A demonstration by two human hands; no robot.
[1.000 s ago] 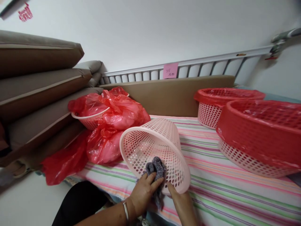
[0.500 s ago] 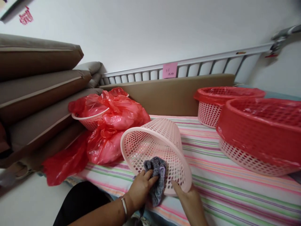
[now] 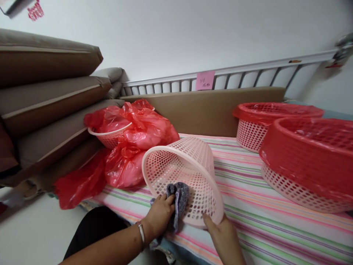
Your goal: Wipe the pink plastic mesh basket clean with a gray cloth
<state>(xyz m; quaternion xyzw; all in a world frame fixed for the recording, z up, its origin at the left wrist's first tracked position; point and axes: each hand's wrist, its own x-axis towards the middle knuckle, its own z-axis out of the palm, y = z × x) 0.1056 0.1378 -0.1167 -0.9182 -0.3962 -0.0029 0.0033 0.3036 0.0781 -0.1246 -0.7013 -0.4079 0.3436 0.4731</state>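
Observation:
A pale pink perforated plastic basket [image 3: 197, 151] lies tipped on its side, its round mouth facing me. My left hand [image 3: 161, 211], with a silver bangle at the wrist, grips a grey cloth [image 3: 180, 200] against the lower left of the basket's inner wall and rim. Part of the cloth hangs down over the bed's edge. My right hand [image 3: 223, 232] clasps the basket's rim at the lower right, thumb inside the mouth and the other fingers hidden behind it.
Red plastic bags [image 3: 149, 129] and a second pink basket [image 3: 110, 138] sit at the left beside stacked brown cushions [image 3: 49, 99]. Two baskets lined with red bags [image 3: 306, 158] stand at the right on the striped sheet [image 3: 248, 187]. Behind runs a metal rail [image 3: 171, 82] with a pink note [image 3: 204, 80].
My left hand has slid the cloth a little leftward along the inside of the basket's rim. My right hand keeps its hold. The whole view has shifted slightly.

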